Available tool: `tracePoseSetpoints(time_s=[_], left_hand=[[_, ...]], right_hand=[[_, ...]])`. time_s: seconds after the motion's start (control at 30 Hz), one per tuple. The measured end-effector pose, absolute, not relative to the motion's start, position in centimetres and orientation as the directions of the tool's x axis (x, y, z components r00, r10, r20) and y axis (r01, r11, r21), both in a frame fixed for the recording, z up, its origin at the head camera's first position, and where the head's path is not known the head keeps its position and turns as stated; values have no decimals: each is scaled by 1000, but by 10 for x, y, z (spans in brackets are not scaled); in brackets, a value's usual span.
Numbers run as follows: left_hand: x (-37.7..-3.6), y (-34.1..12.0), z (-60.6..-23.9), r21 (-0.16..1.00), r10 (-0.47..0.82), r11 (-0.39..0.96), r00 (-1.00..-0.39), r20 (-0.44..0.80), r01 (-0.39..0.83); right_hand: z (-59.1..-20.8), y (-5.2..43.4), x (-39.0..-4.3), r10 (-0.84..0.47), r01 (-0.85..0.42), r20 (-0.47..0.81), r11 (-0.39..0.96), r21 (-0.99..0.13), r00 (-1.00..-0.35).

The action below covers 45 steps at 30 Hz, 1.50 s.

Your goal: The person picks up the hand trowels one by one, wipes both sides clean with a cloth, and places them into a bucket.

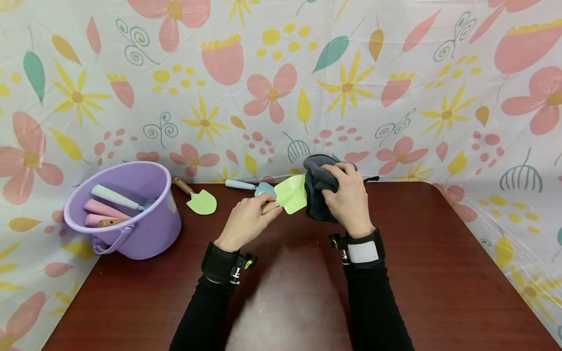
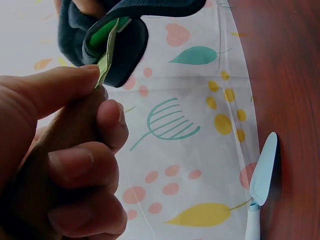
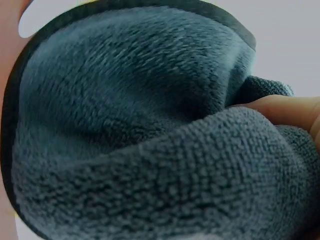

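Observation:
My left hand [image 1: 247,220] grips the wooden handle [image 2: 65,135] of a small green shovel [image 1: 291,193], fingers curled round it. The shovel's blade points right, its far end covered by a dark grey cloth [image 1: 317,183]. That cloth is bunched in my right hand [image 1: 348,197], which grips it from above. In the left wrist view the cloth folds round both faces of the green blade. Thick grey pile fills the right wrist view, where a finger [image 3: 290,111] presses into a fold.
A purple bucket [image 1: 151,229] at the left holds several toy garden tools with pale, pink and wooden handles. Behind my hands lie another green trowel [image 1: 203,202] and a blue trowel [image 1: 239,184] at the table's back edge. A floral curtain [image 1: 272,122] hangs behind the brown table [image 1: 439,273].

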<state>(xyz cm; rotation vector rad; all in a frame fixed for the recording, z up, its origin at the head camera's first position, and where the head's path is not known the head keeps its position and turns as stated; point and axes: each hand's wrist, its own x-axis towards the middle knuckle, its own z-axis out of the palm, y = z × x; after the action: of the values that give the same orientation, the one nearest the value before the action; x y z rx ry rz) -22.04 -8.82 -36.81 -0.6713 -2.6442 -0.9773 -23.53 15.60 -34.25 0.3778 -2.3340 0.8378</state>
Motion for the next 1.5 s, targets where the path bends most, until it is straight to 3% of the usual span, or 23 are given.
tracePoseSetpoints(time_s=[0.33,0.57,0.73,1.17,1.5], left_hand=[[-222,-88,-371,554,341,667,-865,368,499],[-220,-88,-368,611,350,623,-873,340,488],[-220,-88,-367,608,339,633,-877,340,480],[-220,-85,-364,511,369,675,-843,392,533],[-218,-86,-364,522,365,667,-844,393,532]], right_hand=[[-330,140,-223,-175,-563,683,723,-400,-710],[-330,120,-220,-366,-671,627,651,-356,-688],[-335,110,-218,-434,-666,568,682,-301,-700],[-346,123,-232,-323,-570,569,753,-330,-756],[-343,144,-233,-230,-490,542,772,-405,-808]])
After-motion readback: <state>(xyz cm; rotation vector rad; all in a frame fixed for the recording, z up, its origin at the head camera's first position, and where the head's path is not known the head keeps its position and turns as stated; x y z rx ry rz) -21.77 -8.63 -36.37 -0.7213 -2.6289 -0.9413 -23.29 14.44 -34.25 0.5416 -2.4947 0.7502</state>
